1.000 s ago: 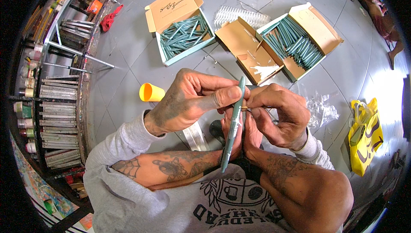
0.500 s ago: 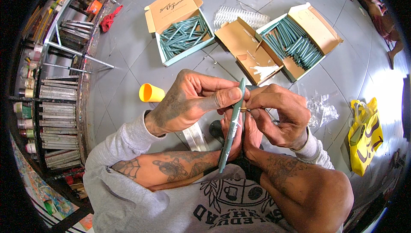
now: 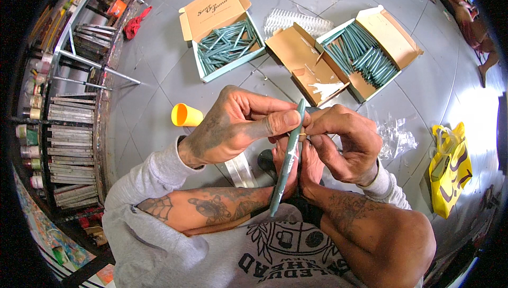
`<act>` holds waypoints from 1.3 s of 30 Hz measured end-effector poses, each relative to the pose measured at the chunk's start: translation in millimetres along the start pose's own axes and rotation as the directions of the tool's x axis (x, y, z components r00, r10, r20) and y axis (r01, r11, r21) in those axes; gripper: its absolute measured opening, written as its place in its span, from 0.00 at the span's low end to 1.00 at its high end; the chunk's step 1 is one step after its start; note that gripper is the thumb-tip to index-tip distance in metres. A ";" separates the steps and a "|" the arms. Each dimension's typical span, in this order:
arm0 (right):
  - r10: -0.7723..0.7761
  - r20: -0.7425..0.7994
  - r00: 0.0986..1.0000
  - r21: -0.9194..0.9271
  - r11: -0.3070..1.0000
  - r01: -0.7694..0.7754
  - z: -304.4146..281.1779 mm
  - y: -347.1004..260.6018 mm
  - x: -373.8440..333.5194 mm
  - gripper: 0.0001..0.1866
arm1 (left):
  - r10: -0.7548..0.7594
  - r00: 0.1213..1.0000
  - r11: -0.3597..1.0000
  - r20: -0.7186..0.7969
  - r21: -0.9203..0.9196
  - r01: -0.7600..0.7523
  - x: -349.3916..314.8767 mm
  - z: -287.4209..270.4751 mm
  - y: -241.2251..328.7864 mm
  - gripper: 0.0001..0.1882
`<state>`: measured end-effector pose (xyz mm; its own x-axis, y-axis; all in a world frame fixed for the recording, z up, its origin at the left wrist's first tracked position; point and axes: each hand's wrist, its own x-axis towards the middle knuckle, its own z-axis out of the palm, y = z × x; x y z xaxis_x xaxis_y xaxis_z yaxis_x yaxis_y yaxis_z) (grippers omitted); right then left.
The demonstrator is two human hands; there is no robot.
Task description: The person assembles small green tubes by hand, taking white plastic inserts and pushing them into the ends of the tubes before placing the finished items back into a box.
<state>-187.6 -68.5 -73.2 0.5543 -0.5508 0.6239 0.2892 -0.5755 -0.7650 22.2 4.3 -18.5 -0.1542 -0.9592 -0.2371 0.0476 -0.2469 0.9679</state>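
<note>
One green pen point(image 3: 289, 161) is up in the air in the middle, over a bare foot point(image 3: 312, 167). It leans, with its far end to the right and its near end to the left. The left hand point(image 3: 233, 124) grips it close to the far end, with the thumb on top and the other fingers bent. No hand holds the near end.

The right hand point(image 3: 346, 142) is curled up just to the right of the pen. Its thumb and first finger come close together at a small gold bit point(image 3: 303, 134) beside the pen. The bit is so tiny that I cannot tell if it is pinched tight.

If the thumb slips, the pen could tip, because it is held only near one end. A hard push from the right could twist it too. The gold bit could drop and be hard to find on the gray floor point(image 3: 148, 87), or near the crinkly clear plastic point(image 3: 394, 137) on the right.

Farther off, a left box point(image 3: 235, 64) and a right box point(image 3: 390, 31) hold lots more green pens. A brown tray point(image 3: 296, 44) sits between them. A yellow cup point(image 3: 187, 115) lies to the left.
</note>
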 end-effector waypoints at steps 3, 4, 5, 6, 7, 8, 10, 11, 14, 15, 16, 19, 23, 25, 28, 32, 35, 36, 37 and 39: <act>-0.009 -0.016 1.000 0.008 1.000 0.009 1.0 -0.4 1.4 0.09 | 0.005 1.000 1.000 0.006 0.002 -0.005 1.0 0.1 -0.7 0.14; -0.015 -0.026 1.000 0.017 1.000 0.016 1.8 -0.2 2.0 0.11 | 0.006 1.000 1.000 0.008 0.007 -0.006 0.9 -0.4 -1.2 0.14; -0.019 -0.021 1.000 0.015 1.000 0.019 1.7 0.3 2.1 0.12 | 0.007 1.000 1.000 0.009 0.011 -0.007 0.8 -0.6 -1.6 0.14; -0.022 -0.017 1.000 0.014 1.000 0.022 1.4 1.0 2.1 0.12 | 0.004 1.000 1.000 0.005 0.005 -0.004 0.7 -0.3 -1.8 0.14; -0.026 -0.012 1.000 0.011 1.000 0.026 1.1 1.4 1.9 0.12 | 0.001 1.000 1.000 0.002 -0.002 -0.001 1.0 0.3 -2.1 0.14; -0.023 -0.008 1.000 0.010 1.000 0.023 0.7 1.1 2.0 0.12 | -0.002 1.000 1.000 -0.001 -0.009 0.002 1.2 0.6 -2.4 0.14; -0.017 -0.001 1.000 0.008 1.000 0.017 -0.1 0.3 2.4 0.13 | -0.013 1.000 1.000 0.019 0.000 0.013 1.6 0.0 -1.5 0.14; -0.016 0.003 1.000 0.008 1.000 0.016 -0.4 0.4 2.2 0.13 | -0.019 0.999 1.000 0.028 0.005 0.019 1.7 -0.3 -1.2 0.14; -0.010 0.015 1.000 0.009 1.000 0.010 -1.3 0.7 1.8 0.13 | -0.023 0.999 1.000 0.032 -0.005 0.024 2.0 -0.6 -1.7 0.15; -0.007 0.018 1.000 0.011 1.000 0.007 -1.4 0.5 1.7 0.12 | -0.019 0.999 1.000 0.027 -0.008 0.019 1.9 -0.3 -2.3 0.15; -0.005 0.022 1.000 0.012 1.000 0.004 -1.7 0.2 1.6 0.12 | -0.015 1.000 1.000 0.022 -0.010 0.015 1.8 0.2 -3.2 0.16; 0.019 0.034 0.999 0.017 1.000 -0.019 -2.9 -0.3 0.7 0.12 | -0.017 1.000 1.000 0.012 -0.006 0.017 1.5 0.6 -3.5 0.16; 0.009 0.027 1.000 0.020 1.000 -0.009 -1.9 -0.8 2.0 0.12 | -0.017 1.000 1.000 0.019 0.006 0.017 1.6 -1.2 -5.4 0.17; 0.000 0.029 1.000 0.021 1.000 0.000 -1.5 0.2 1.8 0.12 | -0.026 1.000 1.000 0.009 0.003 0.026 1.1 -0.7 -3.9 0.17; 0.009 0.023 1.000 0.024 1.000 -0.010 -1.2 -0.8 1.7 0.12 | -0.032 0.999 0.999 0.004 -0.011 0.032 1.0 -0.9 -4.4 0.16; -0.004 0.025 1.000 0.016 1.000 0.003 -1.6 -1.7 2.4 0.12 | -0.038 0.999 0.999 0.008 -0.022 0.038 1.0 -0.9 -4.4 0.16; -0.027 0.023 0.999 0.017 1.000 0.026 -1.2 0.5 1.8 0.12 | -0.022 1.000 1.000 0.008 -0.015 0.022 1.0 0.0 -4.2 0.15; -0.037 0.021 0.999 0.020 0.999 0.036 -1.0 1.3 1.7 0.11 | -0.024 1.000 1.000 0.011 -0.015 0.024 0.9 0.2 -3.8 0.15; -0.047 0.019 0.999 0.023 0.999 0.046 -0.8 1.8 1.7 0.11 | -0.026 1.000 1.000 0.015 -0.015 0.026 0.9 0.3 -3.3 0.14; -0.039 0.018 0.999 0.020 0.999 0.038 -0.2 1.2 1.5 0.11 | -0.026 0.999 0.999 0.020 -0.020 0.027 0.9 0.5 -3.2 0.14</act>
<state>-186.5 -70.2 -73.2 0.5571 -0.5169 0.6499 0.3260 -0.5836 -0.7437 21.5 4.3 -21.7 -0.1748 -0.9494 -0.2609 0.0633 -0.2752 0.9593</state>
